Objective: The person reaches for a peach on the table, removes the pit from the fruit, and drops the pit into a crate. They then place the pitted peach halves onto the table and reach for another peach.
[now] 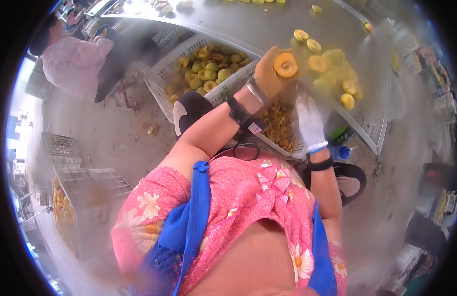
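Note:
My left hand [270,76], in a tan-orange glove, holds a halved peach [286,65] with its orange cut face turned up. Close to it on the right is my right hand [309,118], in a white knit glove with a blue cuff edge. Its fingers are closed, and a small dark shape shows at the fingertips, too blurred to name. A pile of peach halves [333,69] lies on the metal table [268,24] beyond both hands. Under them stands a basket holding small orange-brown pieces [279,127], partly hidden by my left arm.
Left of my arm, a white plastic crate [157,96] is full of peach halves. A blue bottle-like object [343,153] is near my right wrist. More crates [98,180] stand on the floor at left, one holding fruit. A person in a pink top [75,61] is at upper left.

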Demonstrator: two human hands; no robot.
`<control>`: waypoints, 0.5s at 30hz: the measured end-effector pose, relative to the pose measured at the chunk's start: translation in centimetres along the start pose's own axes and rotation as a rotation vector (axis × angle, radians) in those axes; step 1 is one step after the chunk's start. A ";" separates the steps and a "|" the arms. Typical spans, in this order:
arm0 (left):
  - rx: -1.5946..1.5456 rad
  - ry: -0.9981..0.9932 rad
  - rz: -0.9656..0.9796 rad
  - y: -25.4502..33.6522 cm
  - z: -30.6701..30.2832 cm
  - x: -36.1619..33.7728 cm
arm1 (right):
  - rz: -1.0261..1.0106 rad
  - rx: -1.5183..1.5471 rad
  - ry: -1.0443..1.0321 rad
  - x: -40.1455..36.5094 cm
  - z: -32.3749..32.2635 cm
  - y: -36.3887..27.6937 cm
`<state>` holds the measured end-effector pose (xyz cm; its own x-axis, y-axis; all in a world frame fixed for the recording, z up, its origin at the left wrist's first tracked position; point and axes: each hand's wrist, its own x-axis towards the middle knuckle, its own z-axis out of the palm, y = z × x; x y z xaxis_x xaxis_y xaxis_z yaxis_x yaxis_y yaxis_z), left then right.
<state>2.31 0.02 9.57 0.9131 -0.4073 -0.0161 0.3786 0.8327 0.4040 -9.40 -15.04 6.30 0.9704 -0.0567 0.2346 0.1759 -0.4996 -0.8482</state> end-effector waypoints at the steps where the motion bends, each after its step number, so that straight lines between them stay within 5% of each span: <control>1: 0.157 -0.002 0.084 -0.9 -1.1 0.0 | 0.252 0.128 -0.038 0.2 -0.6 -4.0; 5: 0.352 -0.055 0.179 -2.5 -1.7 -1.9 | 0.088 0.097 0.007 0.5 0.7 -2.3; 11: 0.157 0.000 0.035 -2.8 -1.2 -2.9 | -0.148 -0.089 0.065 0.3 1.8 -0.3; 15: 0.476 -0.033 0.140 -4.1 -1.1 -3.1 | -0.285 -0.158 0.095 0.2 2.2 2.1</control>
<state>-1.88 -1.71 6.94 0.9421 -0.3219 0.0934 0.1350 0.6195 0.7733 -8.45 -14.20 3.58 0.8646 0.0278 0.5017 0.4032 -0.6341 -0.6598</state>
